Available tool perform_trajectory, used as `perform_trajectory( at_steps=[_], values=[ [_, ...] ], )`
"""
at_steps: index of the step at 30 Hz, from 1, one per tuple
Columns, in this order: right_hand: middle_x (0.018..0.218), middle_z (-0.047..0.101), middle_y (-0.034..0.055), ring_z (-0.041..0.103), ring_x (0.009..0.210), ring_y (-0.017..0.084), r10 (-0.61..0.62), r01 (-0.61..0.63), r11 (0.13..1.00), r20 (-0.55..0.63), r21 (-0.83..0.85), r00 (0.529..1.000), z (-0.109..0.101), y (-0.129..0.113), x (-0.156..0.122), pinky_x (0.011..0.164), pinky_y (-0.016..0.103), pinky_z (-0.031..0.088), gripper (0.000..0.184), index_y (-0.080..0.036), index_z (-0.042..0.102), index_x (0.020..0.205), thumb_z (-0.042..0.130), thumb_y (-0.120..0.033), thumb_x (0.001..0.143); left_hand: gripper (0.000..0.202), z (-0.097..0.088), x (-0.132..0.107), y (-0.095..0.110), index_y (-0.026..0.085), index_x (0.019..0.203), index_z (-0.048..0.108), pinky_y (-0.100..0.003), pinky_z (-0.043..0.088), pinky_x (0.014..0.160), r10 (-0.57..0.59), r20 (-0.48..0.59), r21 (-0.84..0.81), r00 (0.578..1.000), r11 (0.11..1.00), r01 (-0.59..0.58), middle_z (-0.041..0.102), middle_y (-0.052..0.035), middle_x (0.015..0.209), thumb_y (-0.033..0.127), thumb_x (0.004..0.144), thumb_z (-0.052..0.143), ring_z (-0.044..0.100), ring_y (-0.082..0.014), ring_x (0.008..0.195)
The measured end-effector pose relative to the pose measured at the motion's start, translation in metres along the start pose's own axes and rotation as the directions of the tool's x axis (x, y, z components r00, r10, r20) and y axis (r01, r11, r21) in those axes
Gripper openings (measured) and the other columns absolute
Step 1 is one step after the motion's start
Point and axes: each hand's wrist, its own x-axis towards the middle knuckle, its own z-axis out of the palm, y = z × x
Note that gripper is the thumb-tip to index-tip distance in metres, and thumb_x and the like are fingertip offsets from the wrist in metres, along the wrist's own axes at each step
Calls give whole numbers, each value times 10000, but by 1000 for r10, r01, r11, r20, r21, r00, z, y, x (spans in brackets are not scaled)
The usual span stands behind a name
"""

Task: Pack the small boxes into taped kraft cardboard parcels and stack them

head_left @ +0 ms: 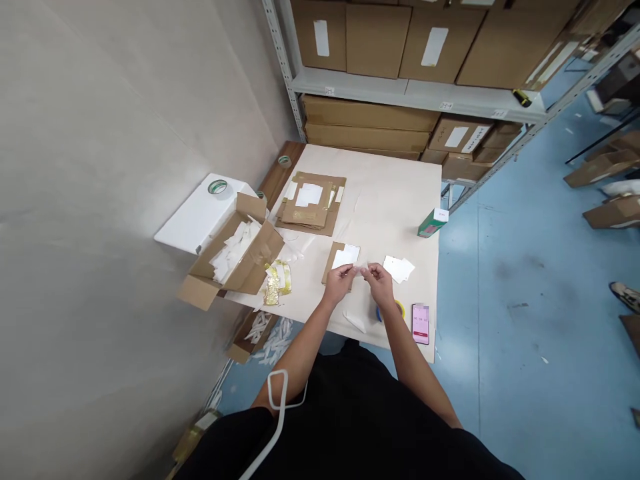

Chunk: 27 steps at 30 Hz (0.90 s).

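Note:
My left hand (pixel 340 283) and my right hand (pixel 379 283) meet above the table, fingers pinched on a small whitish translucent piece (pixel 361 267). What this piece is made of is too small to tell. Under my left hand lies a flat cardboard piece (pixel 329 263) bearing a white label (pixel 347 255). To the right of my right hand are white paper cards (pixel 399 269). A roll of tape (pixel 400 308), blue and yellow, is partly hidden by my right forearm. A white strip (pixel 355 322) rests near the table's front edge.
An open carton (pixel 270 252) of white strips stands at the left, beside crumpled yellow tape (pixel 273 287). Stacked flat cardboard (pixel 305 215) lies at the back left. A green box (pixel 433 223) and a phone (pixel 421 324) are at the right. Shelving (pixel 370 87) with cartons rises behind.

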Motion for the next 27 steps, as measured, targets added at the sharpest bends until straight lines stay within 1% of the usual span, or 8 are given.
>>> perform_trajectory(
  at_steps=[3,6,8,10,12,15,19,27],
  values=[
    [1007,719,49,621,849,189,1,-1,999,-4,35,1000,16,1,-6,778,334,520,346,-223,574,725,797,-481,785,419,-36,-2,-3,159,855,796,-304,529,730,-28,-100,-45,995,999,23,745,-43,810,576,811,770,658,-195,771],
    [843,690,13,614,797,176,36,-31,997,-83,70,996,39,5,-13,764,326,520,340,-228,535,699,794,-437,770,411,-93,-4,-5,163,814,766,-276,500,695,-26,-307,-88,951,996,-2,685,-15,725,572,783,792,613,-168,723],
    [705,616,-31,585,716,151,54,-39,996,-185,83,981,60,11,-16,728,303,510,341,-233,508,692,780,-425,762,410,-138,-9,-5,166,828,746,-264,493,700,-14,-515,-130,857,989,-63,669,-7,732,571,776,793,604,-157,730],
    [661,581,-57,568,659,133,63,-41,995,-269,86,961,86,17,-20,688,281,496,325,-238,505,723,775,-418,740,429,-182,-21,-3,166,850,723,-262,496,711,-8,-705,-153,709,978,-141,675,-13,763,591,801,760,610,-155,747],
    [683,617,-59,586,636,135,84,-63,994,-265,84,961,116,24,-23,646,270,487,315,-246,542,822,782,-414,704,442,-222,-38,-2,164,863,709,-264,503,729,8,-805,-138,593,970,-201,688,-24,796,605,834,725,622,-158,766],
    [747,695,-32,621,633,159,167,-161,984,-100,71,981,172,37,-32,612,282,489,435,-251,605,987,810,-423,644,445,-270,-69,-1,166,897,720,-271,514,750,20,-826,-138,563,962,-237,709,-35,830,605,827,740,641,-167,783],
    [681,675,-27,586,602,147,244,-239,970,149,-52,958,258,63,-56,601,280,478,382,-225,662,884,832,-440,618,460,-323,-112,-2,165,904,736,-278,527,756,9,-847,-147,531,957,-252,728,-46,850,613,804,761,659,-185,805],
    [595,617,-48,556,536,139,495,-393,865,401,-312,771,417,156,-129,515,269,477,365,-230,603,710,851,-446,553,468,-444,-204,-26,173,932,750,-271,534,770,-19,-935,-102,353,971,-218,743,-38,870,627,816,737,669,-195,843]
  ],
)
